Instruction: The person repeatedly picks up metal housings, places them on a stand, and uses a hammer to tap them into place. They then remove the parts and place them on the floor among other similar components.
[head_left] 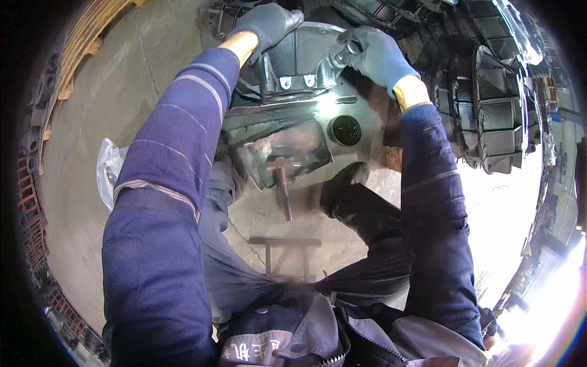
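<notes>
A grey cast metal housing [299, 55] stands in front of me, with a flanged lower edge that has bolt holes. My left hand [266, 27], in a grey glove, is closed over its upper left rim. My gloved right hand [370, 54] is curled round the part's right side, by a rounded lug; the fingertips are partly hidden. Below the housing a hammer [284, 183] lies with its head on a dark, worn sheet [251, 160]. Just right of that sheet is a round can [344, 130] with a dark inside.
Large black ribbed castings [483, 104] are stacked to the right and far right. A clear plastic bag [110, 168] lies on the concrete floor at left. Between my legs is a low metal stand [284, 241]. Wooden pallets [82, 43] line the far left.
</notes>
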Demonstrator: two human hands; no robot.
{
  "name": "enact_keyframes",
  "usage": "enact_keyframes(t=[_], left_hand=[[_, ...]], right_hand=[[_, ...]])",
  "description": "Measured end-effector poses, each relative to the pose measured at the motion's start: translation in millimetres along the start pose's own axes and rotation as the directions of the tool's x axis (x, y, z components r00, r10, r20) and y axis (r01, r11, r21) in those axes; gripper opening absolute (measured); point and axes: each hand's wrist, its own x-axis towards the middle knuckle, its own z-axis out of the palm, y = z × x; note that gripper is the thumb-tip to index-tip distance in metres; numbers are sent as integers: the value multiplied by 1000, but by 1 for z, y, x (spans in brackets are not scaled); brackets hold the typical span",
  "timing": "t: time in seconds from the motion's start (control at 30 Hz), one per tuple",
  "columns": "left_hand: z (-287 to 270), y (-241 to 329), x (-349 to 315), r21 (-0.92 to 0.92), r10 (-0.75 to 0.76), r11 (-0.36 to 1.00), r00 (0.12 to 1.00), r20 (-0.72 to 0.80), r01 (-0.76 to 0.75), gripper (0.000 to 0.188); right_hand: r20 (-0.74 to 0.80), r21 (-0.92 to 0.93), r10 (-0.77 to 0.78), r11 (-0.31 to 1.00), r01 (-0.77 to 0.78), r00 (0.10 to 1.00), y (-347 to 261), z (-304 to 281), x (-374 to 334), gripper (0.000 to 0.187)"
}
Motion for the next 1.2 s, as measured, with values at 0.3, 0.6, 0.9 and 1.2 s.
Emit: enact_keyframes(t=[0.3, 0.6, 0.9, 1.2], left_hand=[[-8, 12, -15, -71, -84, 994, 996, -21, 82, 53], [3, -2, 3, 27, 57, 998, 997, -44, -56, 55], [-10, 13, -7, -35, -113, 992, 988, 102, 117, 58], [-8, 5, -4, -30, -91, 995, 993, 73, 94, 61]], right_hand=[[-505, 5, 45, 999, -49, 862, -4, 78, -55, 54], [518, 219, 693, 459, -861, 502, -130, 341, -306, 49], [929, 361, 144, -544, -757, 340, -124, 391, -282, 27], [547, 760, 583, -45, -648, 601, -117, 135, -237, 28]])
